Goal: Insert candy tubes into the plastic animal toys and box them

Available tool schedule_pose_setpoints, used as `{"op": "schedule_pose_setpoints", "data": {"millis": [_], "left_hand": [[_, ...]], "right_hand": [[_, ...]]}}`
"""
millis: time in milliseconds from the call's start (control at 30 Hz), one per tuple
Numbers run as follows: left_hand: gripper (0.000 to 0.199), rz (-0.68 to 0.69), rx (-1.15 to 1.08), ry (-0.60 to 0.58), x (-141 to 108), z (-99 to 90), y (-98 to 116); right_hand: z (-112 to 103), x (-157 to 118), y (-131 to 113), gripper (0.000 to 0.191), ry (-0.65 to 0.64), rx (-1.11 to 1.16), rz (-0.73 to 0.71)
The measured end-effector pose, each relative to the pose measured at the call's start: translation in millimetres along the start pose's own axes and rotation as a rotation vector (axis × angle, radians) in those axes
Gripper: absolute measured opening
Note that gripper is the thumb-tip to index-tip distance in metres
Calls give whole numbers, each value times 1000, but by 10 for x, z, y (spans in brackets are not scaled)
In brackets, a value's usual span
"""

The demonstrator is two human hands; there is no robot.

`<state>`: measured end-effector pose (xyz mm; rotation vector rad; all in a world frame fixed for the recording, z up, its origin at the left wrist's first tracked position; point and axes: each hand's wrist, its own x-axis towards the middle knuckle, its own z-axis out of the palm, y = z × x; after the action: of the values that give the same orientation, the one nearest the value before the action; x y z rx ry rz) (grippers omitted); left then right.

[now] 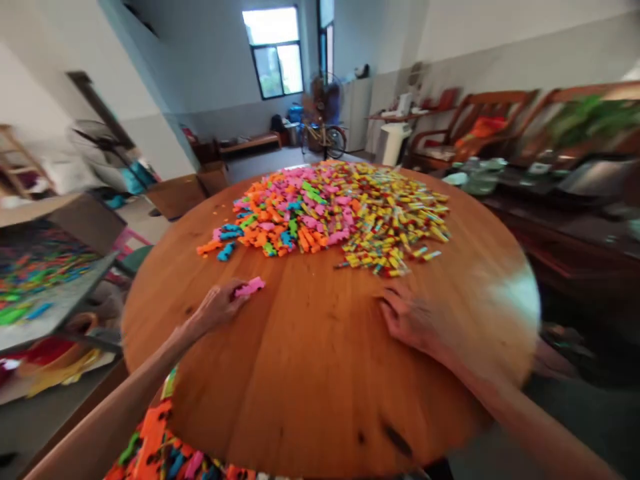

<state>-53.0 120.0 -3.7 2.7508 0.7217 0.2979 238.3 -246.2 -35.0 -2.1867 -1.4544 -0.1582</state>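
Note:
Between the thumb and fingers of my left hand (223, 307) is a pink toy car (251, 287), a small plastic piece with dark wheel-like spots. That hand rests low over the left of the round wooden table (305, 347). My right hand (410, 319) is on the right side, fingers curled and partly blurred; anything in its grasp is hidden. Just beyond it lies a heap of thin yellow sticks (395, 227) with red and pale ends. A pile of orange, pink, blue and green plastic pieces (280, 217) adjoins the sticks at the far side.
Below the table's near edge, more coloured pieces (155, 440) fill a container. Another mass of them lies in an open cardboard box (95, 220) at left. Wooden chairs (480, 127) and a dark table with glassware (485, 177) stand at right. A bicycle (325, 137) is behind.

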Motion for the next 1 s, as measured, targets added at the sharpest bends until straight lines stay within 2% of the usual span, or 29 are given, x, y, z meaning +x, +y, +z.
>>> {"op": "schedule_pose_setpoints", "data": {"millis": [100,167,233,333,500,600,700,767,833,900,1000], "left_hand": [[25,259,-68,-56,-33,170,490],[23,363,-75,-88,-45,246,831],[23,408,-45,-92,-41,298,1112],[25,420,8,-87,-8,356,1372],[16,449,39,-82,24,428,1495],[18,463,30,-85,13,446,1480],[18,459,24,-81,-2,450,1469],[19,462,32,-64,-2,457,1486],[20,472,33,-42,11,475,1517],[21,488,25,-26,33,502,1550],[22,504,9,-18,69,543,1578]], "right_hand": [[33,93,-259,27,-109,33,-59],[57,127,-387,25,-156,64,-88],[66,150,-483,23,-177,103,-104],[70,175,-572,23,-174,176,-138],[39,142,-615,34,-216,155,-174],[-15,48,-599,37,-158,153,-176],[-24,-46,-591,27,-8,123,12],[9,-62,-604,29,71,54,165],[51,-21,-620,36,60,0,237],[67,70,-619,31,-26,-19,208],[17,224,-560,17,-124,-9,20]]}}
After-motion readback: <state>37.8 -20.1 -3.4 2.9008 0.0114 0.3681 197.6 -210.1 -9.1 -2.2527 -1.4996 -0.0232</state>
